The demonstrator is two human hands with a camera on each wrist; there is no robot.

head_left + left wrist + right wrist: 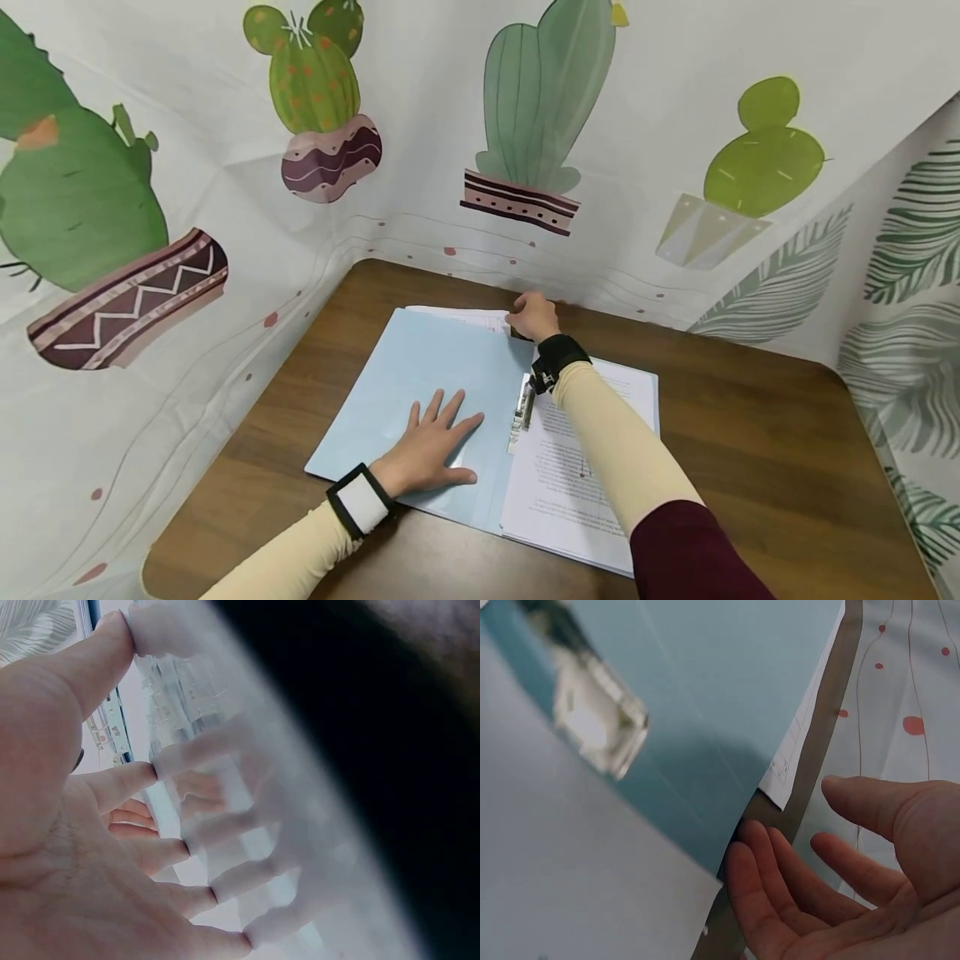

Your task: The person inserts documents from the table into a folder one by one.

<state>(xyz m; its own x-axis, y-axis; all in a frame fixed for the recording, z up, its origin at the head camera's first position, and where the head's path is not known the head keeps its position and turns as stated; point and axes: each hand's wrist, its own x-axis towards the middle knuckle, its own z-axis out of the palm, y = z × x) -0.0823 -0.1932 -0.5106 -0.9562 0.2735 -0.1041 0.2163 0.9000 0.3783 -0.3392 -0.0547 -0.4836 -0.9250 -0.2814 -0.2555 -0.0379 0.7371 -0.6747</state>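
Note:
A light blue folder (405,358) lies spread on the wooden table, with a metal lever clip (522,408) at its spine and printed sheets (551,479) on its right side. My left hand (431,446) rests flat on the left cover, fingers spread, and its fingertips touch the glossy surface in the left wrist view. At the folder's far edge, near the spine, is my right hand (536,315). In the right wrist view its fingers (754,892) are bent loosely right at the cover's edge, thumb apart. White papers (468,317) stick out from beneath the left cover.
The brown table (757,450) extends to the right of the folder. A white cloth with cactus prints (420,233) hangs along the table's back and left sides. Black straps (360,500) circle both wrists.

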